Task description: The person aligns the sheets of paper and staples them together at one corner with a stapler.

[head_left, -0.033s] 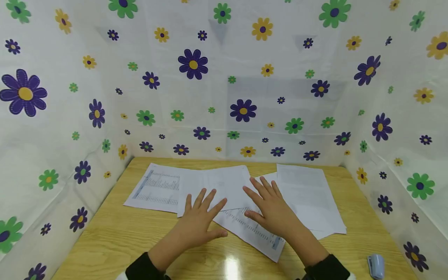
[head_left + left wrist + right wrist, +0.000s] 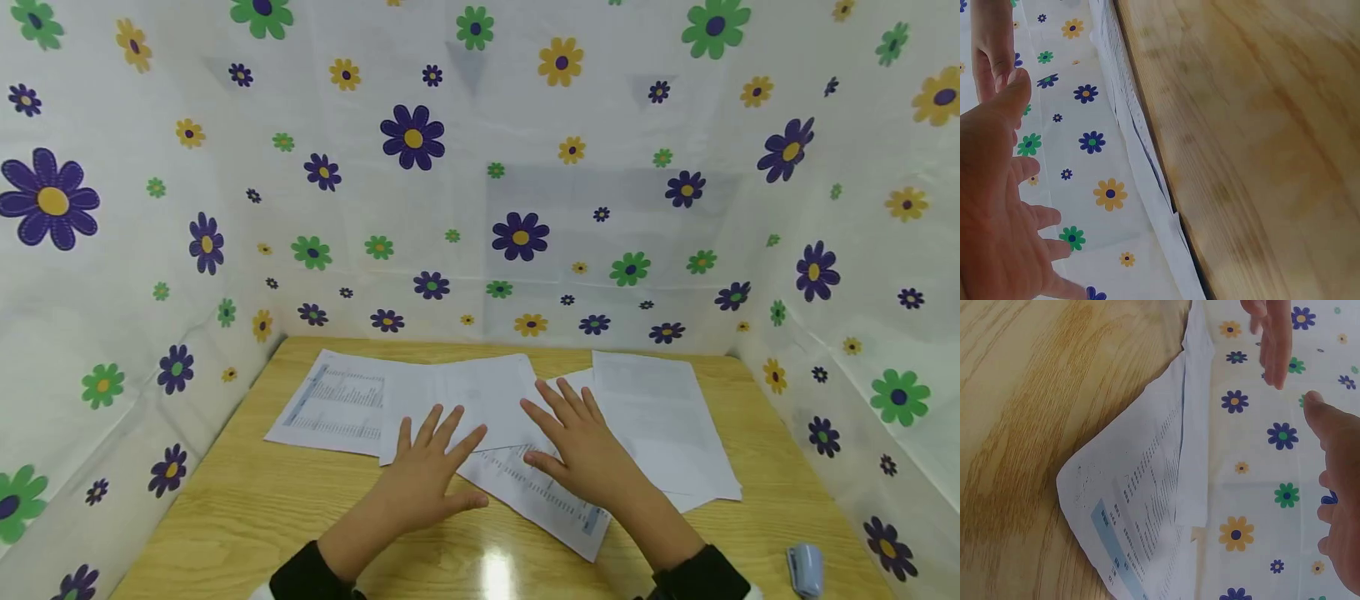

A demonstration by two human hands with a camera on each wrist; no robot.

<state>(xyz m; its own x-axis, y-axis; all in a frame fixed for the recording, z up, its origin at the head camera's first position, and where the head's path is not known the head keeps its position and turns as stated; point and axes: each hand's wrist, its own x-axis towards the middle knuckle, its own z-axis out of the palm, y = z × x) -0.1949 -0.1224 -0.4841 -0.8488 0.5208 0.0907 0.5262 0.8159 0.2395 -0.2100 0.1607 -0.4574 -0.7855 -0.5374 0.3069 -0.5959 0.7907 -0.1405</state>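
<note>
My left hand hovers palm down with its fingers spread, holding nothing. Opposite it, my right hand is spread in the same way, also with nothing in it. Both wrist views show the hands raised over the table. Beyond the left hand lie a printed sheet and a mostly blank sheet that overlaps it. A slanted printed sheet with a blue band at its corner lies between and below the hands, partly covered. Past the right hand is another pale sheet, overlapping a sheet beneath.
A small blue-grey stapler stands at the front right of the wooden table. White cloth printed with flowers walls the table at the back and both sides.
</note>
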